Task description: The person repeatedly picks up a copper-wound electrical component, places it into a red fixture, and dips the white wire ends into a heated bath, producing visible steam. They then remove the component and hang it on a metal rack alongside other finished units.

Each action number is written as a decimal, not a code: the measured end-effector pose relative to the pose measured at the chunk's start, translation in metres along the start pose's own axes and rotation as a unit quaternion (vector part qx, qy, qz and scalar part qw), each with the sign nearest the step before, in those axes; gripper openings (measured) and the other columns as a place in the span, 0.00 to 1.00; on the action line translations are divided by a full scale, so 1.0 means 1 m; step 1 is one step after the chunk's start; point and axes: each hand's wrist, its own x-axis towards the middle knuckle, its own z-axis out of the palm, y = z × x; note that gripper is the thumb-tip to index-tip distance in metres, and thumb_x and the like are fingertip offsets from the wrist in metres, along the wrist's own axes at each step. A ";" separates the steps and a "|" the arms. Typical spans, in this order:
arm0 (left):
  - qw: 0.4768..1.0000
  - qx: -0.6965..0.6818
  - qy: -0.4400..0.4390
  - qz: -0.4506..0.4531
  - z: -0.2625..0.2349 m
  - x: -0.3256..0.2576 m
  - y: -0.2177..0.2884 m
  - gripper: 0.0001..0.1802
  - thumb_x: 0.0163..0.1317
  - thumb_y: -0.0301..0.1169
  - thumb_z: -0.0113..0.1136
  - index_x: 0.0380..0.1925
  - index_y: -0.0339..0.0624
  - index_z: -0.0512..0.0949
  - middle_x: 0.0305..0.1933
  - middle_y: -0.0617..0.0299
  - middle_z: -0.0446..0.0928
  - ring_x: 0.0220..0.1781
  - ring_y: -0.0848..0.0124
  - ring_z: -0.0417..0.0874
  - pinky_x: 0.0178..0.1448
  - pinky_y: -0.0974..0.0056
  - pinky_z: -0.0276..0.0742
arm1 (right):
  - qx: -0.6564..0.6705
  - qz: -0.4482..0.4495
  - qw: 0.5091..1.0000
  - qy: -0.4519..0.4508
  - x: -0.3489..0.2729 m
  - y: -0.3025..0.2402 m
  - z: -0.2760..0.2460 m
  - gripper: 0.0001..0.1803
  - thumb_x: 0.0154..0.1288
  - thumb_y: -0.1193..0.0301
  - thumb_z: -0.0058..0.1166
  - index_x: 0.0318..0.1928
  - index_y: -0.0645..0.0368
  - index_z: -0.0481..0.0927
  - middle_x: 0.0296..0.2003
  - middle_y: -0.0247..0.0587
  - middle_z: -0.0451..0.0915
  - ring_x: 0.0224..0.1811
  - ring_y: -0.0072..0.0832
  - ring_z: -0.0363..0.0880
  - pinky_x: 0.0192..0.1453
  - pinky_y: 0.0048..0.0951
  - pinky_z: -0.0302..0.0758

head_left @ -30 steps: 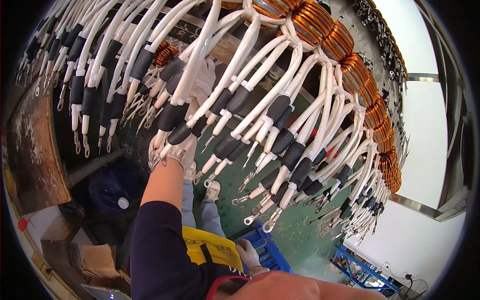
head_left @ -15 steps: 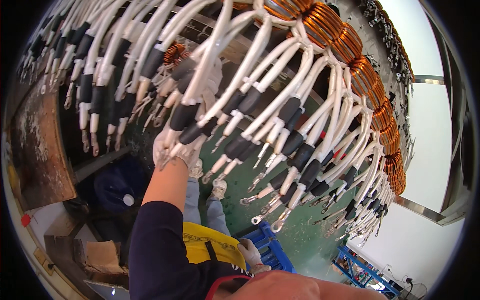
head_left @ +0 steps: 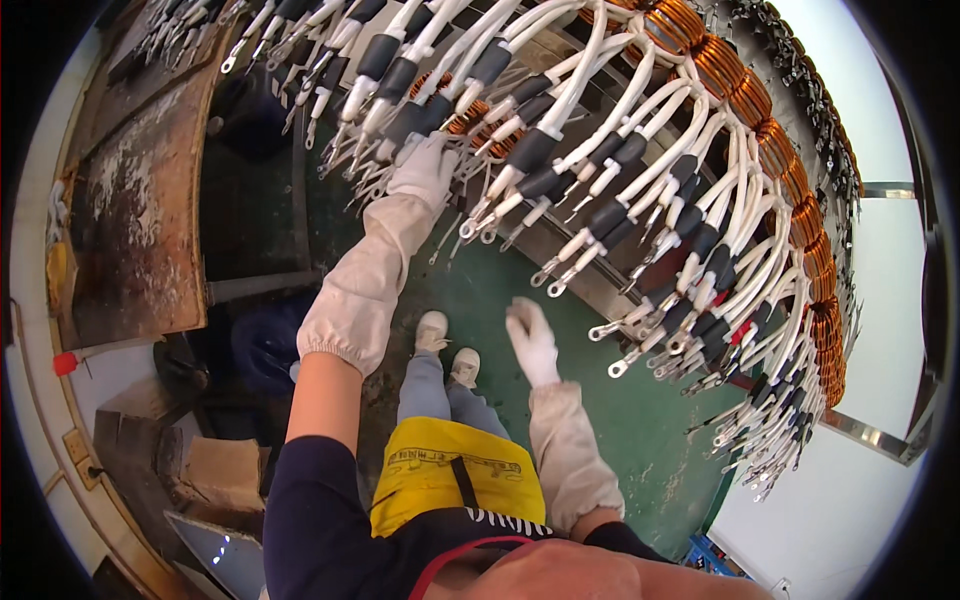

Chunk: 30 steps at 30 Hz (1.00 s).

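Many white cable leads with black tube sleeves (head_left: 404, 124); one white-gloved left hand (head_left: 422, 172) among them

The bunch hangs above and around the left hand's fingertips, which seem to touch it; whether they are clamped on a lead cannot be told. Silver metal ring lugs (head_left: 467, 229) dangle just below and right of that hand, so handling one lead at a time should limit snagging. The white-gloved right hand (head_left: 532, 345), lower and farther right, looks empty, fingers loosely relaxed, free to steady neighbouring leads. Orange-brown copper-wire coils (head_left: 718, 65) arch above both hands, best spared any pull.
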 end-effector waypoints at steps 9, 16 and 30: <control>0.988 0.012 0.016 0.154 -0.007 0.044 -0.024 0.22 0.67 0.43 0.55 0.56 0.42 0.74 0.55 0.47 0.76 0.60 0.51 0.75 0.65 0.51 0.69 | 0.010 -0.115 0.983 0.143 0.188 -0.040 0.046 0.28 0.70 0.71 0.56 0.67 0.64 0.65 0.58 0.50 0.76 0.60 0.34 0.77 0.64 0.32 0.73; 0.988 -0.092 0.103 0.070 0.049 0.111 -0.054 0.21 0.65 0.44 0.55 0.50 0.42 0.75 0.50 0.47 0.77 0.54 0.49 0.78 0.60 0.49 0.74 | 0.052 -0.175 0.976 0.116 0.252 -0.050 0.052 0.29 0.73 0.66 0.53 0.69 0.63 0.64 0.61 0.49 0.74 0.64 0.34 0.73 0.68 0.34 0.69; 0.992 -0.075 -0.017 -0.097 -0.001 0.131 -0.091 0.34 0.64 0.61 0.54 0.61 0.50 0.73 0.59 0.47 0.77 0.63 0.52 0.77 0.67 0.53 0.71 | -0.082 -0.122 0.977 0.154 0.295 -0.021 0.067 0.31 0.72 0.52 0.51 0.64 0.64 0.70 0.57 0.49 0.78 0.59 0.38 0.75 0.65 0.34 0.68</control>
